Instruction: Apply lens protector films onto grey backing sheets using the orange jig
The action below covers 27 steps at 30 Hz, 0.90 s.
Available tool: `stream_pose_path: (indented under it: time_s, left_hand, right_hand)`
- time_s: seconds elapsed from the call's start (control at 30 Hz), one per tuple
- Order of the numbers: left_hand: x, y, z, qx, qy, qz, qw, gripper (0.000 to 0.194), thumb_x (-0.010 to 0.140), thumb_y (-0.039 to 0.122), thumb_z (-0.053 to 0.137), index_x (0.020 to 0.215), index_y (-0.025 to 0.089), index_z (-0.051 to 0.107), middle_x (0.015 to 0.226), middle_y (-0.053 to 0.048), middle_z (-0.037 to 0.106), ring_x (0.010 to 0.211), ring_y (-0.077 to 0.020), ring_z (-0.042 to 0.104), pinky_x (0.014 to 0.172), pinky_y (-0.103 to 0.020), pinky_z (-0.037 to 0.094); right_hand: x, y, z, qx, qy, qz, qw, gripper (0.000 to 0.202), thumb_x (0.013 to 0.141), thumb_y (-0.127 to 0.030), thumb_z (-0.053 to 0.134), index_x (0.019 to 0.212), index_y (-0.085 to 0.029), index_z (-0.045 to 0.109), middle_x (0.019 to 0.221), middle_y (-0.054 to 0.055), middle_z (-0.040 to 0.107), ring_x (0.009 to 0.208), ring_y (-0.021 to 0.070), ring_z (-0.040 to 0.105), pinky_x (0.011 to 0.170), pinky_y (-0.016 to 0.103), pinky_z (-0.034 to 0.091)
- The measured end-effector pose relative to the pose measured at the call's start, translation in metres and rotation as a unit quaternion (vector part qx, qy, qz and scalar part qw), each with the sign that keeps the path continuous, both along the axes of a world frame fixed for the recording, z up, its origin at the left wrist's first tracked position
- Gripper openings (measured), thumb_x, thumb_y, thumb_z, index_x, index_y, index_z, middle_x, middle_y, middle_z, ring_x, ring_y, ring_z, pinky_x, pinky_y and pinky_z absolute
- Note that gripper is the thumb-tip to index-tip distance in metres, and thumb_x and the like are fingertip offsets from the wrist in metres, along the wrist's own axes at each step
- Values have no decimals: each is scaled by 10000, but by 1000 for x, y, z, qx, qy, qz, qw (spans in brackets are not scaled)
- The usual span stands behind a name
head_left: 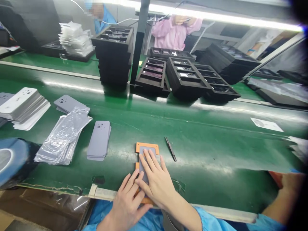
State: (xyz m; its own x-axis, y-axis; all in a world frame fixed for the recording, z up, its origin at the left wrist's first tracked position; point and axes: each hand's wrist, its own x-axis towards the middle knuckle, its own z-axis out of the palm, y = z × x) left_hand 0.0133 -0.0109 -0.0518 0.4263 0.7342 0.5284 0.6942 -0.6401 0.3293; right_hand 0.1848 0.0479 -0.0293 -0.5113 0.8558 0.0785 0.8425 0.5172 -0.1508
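A grey phone back panel (145, 173) lies in an orange fixture (147, 146) near the table's front edge. My right hand (157, 178) rests flat on the panel, its fingers stretched out and pointing away from me. Beside it, my left hand (130, 195) touches the lower left part of the fixture and panel with fingers extended. Both hands cover much of the panel and the fixture's lower end. Dark tweezers (170, 149) lie on the green table just right of the fixture.
Left are grey panels (98, 139), a clear-bagged stack (62, 138), white cards (24, 102) and a blue roll (12, 160). Black trays (154, 75) line the back under a lamp. A white sheet (266, 124) lies right. A co-worker's arm (281, 195) reaches in at the right.
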Motion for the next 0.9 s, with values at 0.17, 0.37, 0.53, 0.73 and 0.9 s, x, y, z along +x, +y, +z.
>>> stream_pose_path:
  time_s: [0.17,0.37,0.53,0.73,0.9]
  left_hand:
    - [0,-1,-3,30,4,17,999,419,917,372,648,1259,134,696,1401,-177,651,1363,-326,559,1076,-468,507]
    - [-6,-2,-5,-33,-24,-21,999,583,898,392,669,1414,137,581,1487,-177,577,1422,-349,504,1073,-517,524]
    - [-10,0,0,-160,-228,-21,960,466,959,298,618,1417,226,574,1446,-125,628,1393,-281,548,1118,-448,508]
    - [-17,5,13,-342,-484,26,805,515,1033,480,472,1479,224,508,1459,-153,608,1287,-274,636,1000,-378,583]
    - [-24,14,12,-465,-581,69,664,720,958,579,570,1533,170,426,1309,-194,702,1135,-319,718,827,-367,618]
  right_hand:
    - [-6,13,-1,-12,26,-43,999,766,1008,-572,450,1635,-169,271,1664,125,319,1541,346,303,1235,621,220]
    - [20,-5,-5,13,87,-125,988,551,1028,-460,467,1511,-198,500,1589,139,466,1480,340,427,1220,694,213]
    - [27,-24,3,-26,153,-150,976,483,991,-458,549,1407,-217,598,1495,150,578,1392,348,540,1212,746,161]
    - [13,-40,44,-92,299,-63,948,437,1002,-374,547,1427,-282,577,1452,112,625,1358,298,582,1160,527,456]
    - [2,-34,43,-128,288,-67,947,442,956,-345,602,1392,-278,592,1403,116,645,1266,298,634,1041,446,560]
